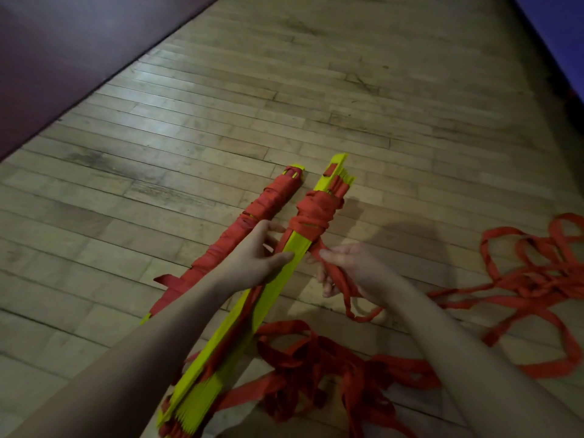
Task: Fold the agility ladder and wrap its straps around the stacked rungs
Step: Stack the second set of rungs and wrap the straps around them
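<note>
Strap wrapping, wooden floor [221,105]
Stacked rungs [221,358] were gripped by the left hand [252,263]; a red strap [339,281] was held clamped in the right hand [350,270].

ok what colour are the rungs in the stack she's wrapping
Bright yellow-green; the stacked rungs show best in the head view, bound with red-orange straps.

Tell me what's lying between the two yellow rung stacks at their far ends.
Only bare wood floor shows between the wrapped stack and the held stack, in the head view.
</note>
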A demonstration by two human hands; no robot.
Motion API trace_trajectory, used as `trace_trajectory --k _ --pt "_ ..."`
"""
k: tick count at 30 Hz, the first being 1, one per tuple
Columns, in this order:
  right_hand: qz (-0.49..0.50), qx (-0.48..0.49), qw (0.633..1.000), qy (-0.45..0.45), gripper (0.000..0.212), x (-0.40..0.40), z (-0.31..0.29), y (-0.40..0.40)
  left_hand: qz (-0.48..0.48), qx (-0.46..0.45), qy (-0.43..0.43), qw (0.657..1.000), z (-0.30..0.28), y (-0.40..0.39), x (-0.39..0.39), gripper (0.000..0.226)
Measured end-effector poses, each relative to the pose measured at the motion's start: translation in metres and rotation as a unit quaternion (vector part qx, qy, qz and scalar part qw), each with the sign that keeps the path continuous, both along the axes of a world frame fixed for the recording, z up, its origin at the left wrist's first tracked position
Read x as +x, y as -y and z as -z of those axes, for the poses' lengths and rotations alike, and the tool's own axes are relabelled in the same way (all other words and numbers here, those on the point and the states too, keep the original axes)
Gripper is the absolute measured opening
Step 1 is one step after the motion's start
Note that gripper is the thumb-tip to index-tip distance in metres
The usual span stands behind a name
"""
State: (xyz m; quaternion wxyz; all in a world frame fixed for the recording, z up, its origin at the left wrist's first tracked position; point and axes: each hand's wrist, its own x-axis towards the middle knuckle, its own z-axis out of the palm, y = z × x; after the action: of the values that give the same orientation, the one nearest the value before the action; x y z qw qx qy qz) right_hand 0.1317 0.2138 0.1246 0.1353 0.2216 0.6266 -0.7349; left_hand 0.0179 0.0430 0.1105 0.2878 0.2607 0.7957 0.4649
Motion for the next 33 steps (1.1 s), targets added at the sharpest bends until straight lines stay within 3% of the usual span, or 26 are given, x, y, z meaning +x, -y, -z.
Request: trace_trajectory --k 6,10,14,19,23,26,30,33 --pt "-0.024 0.095 0.995 -0.027 0.026 -0.005 -0.007 0.008 -0.09 -0.051 -0.088 0.991 0.013 -0.008 0.01 0.052" --pt "-0.014 0.118 0.992 -0.042 0.025 -0.007 -0.009 0.012 -0.13 -0.066 -0.088 0.985 0.01 -0.012 0.01 0.044" --pt "0.008 0.117 0.992 -0.038 0.026 -0.006 -0.008 0.013 -0.124 -0.075 -0.099 0.985 0.008 -0.013 0.004 0.057" --pt "0.039 0.092 0.995 -0.015 0.022 -0.005 -0.005 0.015 -0.067 -0.095 -0.228 0.967 0.001 -0.01 0.009 0.038" --pt "0.024 0.06 0.998 0.012 0.017 -0.002 -0.002 0.012 -0.061 -0.03 -0.155 0.986 0.007 -0.006 0.013 0.041" --pt "0.007 0.009 1.0 0.022 0.018 0.002 -0.001 0.007 -0.064 -0.017 -0.148 0.987 0.004 -0.008 0.011 0.043" --pt "-0.011 -0.101 0.995 0.017 0.03 0.008 -0.004 0.0 -0.054 0.021 -0.108 0.992 0.0 -0.009 0.003 0.045" --pt "0.004 -0.118 0.993 0.012 0.035 0.009 -0.002 -0.003 -0.049 0.027 -0.093 0.994 0.001 -0.01 -0.001 0.046"
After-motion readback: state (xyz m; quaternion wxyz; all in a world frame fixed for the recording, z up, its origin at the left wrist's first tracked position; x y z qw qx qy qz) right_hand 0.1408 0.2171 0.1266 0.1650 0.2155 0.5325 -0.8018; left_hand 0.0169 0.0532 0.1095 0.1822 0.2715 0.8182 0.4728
